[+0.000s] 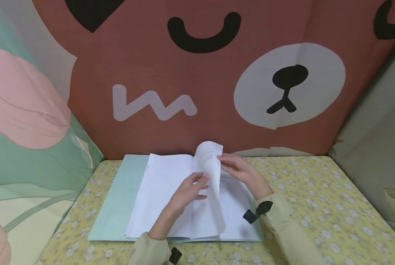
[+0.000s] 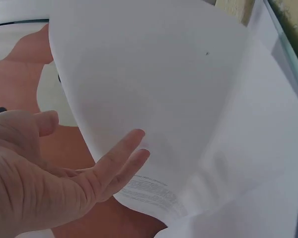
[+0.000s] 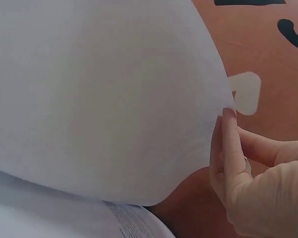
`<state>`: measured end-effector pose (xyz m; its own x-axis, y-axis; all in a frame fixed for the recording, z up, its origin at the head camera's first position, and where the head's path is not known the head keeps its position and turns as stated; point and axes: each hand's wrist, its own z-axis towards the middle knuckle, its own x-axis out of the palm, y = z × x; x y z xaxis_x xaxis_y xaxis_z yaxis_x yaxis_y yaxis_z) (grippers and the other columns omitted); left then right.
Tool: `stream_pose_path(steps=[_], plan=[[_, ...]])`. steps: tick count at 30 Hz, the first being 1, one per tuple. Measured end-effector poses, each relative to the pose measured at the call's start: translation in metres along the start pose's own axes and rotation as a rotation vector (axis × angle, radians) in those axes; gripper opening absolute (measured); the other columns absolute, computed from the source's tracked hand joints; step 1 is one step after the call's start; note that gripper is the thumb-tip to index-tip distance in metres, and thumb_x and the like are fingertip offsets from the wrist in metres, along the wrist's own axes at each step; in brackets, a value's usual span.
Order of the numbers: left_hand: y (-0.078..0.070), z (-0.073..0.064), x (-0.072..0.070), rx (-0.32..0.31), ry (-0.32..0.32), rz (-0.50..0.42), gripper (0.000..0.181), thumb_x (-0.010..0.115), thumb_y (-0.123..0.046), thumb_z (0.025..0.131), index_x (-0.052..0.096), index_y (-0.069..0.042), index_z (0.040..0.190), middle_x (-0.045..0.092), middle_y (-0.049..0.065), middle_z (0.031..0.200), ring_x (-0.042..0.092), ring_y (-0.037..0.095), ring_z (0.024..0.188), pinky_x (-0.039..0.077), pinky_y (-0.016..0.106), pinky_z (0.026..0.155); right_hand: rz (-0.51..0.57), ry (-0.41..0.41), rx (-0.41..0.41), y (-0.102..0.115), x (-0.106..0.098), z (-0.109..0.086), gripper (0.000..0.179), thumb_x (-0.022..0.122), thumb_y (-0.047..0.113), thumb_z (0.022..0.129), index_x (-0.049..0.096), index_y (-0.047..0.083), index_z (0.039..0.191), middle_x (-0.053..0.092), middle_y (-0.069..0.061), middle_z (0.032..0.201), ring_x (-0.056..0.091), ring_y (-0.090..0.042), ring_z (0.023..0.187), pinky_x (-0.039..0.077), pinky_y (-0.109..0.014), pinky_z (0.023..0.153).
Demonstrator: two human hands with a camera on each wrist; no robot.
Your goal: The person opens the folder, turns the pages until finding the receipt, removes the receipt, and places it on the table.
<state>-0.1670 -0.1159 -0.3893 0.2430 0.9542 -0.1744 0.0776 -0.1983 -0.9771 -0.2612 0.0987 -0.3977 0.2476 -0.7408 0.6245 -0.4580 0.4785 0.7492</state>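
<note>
The page [image 1: 212, 195] is one thin white sheet, so it should be very light and floppy. It is bent in a big curve, and I think it could crease or rip if pulled hard. Paper may slip a little on dry fingers — a soft pinch should be enough. The best place to hold it looks like the loose outer edge near the top, away from the middle fold of the book [image 1: 165, 195]. That is where the right hand [image 1: 239, 168] is: its grip pinches the edge with fingers and thumb, and most of the page is to the left of that grip and below it. The left hand [image 1: 188, 192] has a loose grip with nothing in it, its fingers reaching over the page lower down; I can't tell if they touch. The page stands up over the right half of the open book — which lies on a pale green cover [image 1: 117, 209] on the counter [image 1: 316, 206].
</note>
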Motion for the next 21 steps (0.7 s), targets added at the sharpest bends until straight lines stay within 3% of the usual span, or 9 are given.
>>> stream_pose_path(steps=[1, 2, 6, 13, 18, 21], plan=[[-0.001, -0.001, -0.003, -0.007, -0.001, -0.018, 0.068, 0.056, -0.04, 0.107, 0.042, 0.01, 0.15, 0.053, 0.026, 0.145, 0.061, 0.04, 0.126, 0.062, 0.041, 0.088, 0.086, -0.034, 0.05, 0.002, 0.007, 0.004, 0.035, 0.053, 0.0, 0.107, 0.05, -0.003, 0.141, 0.068, -0.01, 0.109, 0.07, -0.015, 0.096, 0.056, -0.026, 0.095], [-0.003, -0.002, -0.005, -0.012, -0.007, -0.029, 0.068, 0.056, -0.041, 0.107, 0.041, 0.01, 0.15, 0.053, 0.026, 0.145, 0.061, 0.041, 0.126, 0.062, 0.041, 0.088, 0.093, -0.049, 0.065, 0.002, 0.013, 0.007, 0.041, 0.052, 0.0, 0.107, 0.044, -0.003, 0.147, 0.067, -0.01, 0.108, 0.07, -0.015, 0.095, 0.057, -0.027, 0.092], [-0.01, -0.009, -0.015, -0.006, -0.04, -0.043, 0.07, 0.059, -0.04, 0.106, 0.04, 0.009, 0.151, 0.051, 0.026, 0.147, 0.061, 0.04, 0.126, 0.063, 0.042, 0.085, 0.025, -0.054, 0.073, 0.002, 0.033, 0.016, 0.051, 0.047, -0.001, 0.108, 0.03, -0.004, 0.157, 0.065, -0.008, 0.107, 0.069, -0.014, 0.091, 0.06, -0.025, 0.086], [-0.023, -0.028, -0.023, -0.001, -0.051, -0.037, 0.077, 0.067, -0.035, 0.102, 0.032, 0.008, 0.156, 0.044, 0.027, 0.154, 0.062, 0.038, 0.126, 0.064, 0.042, 0.078, -0.037, -0.026, 0.021, -0.001, 0.057, 0.027, 0.031, 0.049, -0.003, 0.107, 0.048, -0.004, 0.138, 0.065, -0.008, 0.105, 0.069, -0.014, 0.09, 0.06, -0.025, 0.084], [-0.028, -0.036, -0.026, 0.011, -0.08, 0.023, 0.07, 0.068, -0.025, 0.1, 0.037, 0.007, 0.155, 0.047, 0.027, 0.152, 0.064, 0.035, 0.12, 0.064, 0.041, 0.073, -0.042, -0.028, 0.005, -0.005, 0.071, 0.035, 0.036, 0.047, -0.006, 0.107, 0.045, -0.008, 0.143, 0.061, -0.01, 0.111, 0.067, -0.014, 0.092, 0.06, -0.025, 0.086], [-0.027, -0.039, -0.029, 0.035, -0.123, 0.088, 0.06, 0.064, -0.014, 0.098, 0.044, 0.007, 0.151, 0.053, 0.027, 0.146, 0.069, 0.03, 0.106, 0.062, 0.038, 0.066, -0.054, -0.055, 0.009, -0.011, 0.08, 0.041, 0.036, 0.049, -0.007, 0.105, 0.047, -0.009, 0.141, 0.058, -0.013, 0.118, 0.067, -0.016, 0.095, 0.059, -0.029, 0.091]])
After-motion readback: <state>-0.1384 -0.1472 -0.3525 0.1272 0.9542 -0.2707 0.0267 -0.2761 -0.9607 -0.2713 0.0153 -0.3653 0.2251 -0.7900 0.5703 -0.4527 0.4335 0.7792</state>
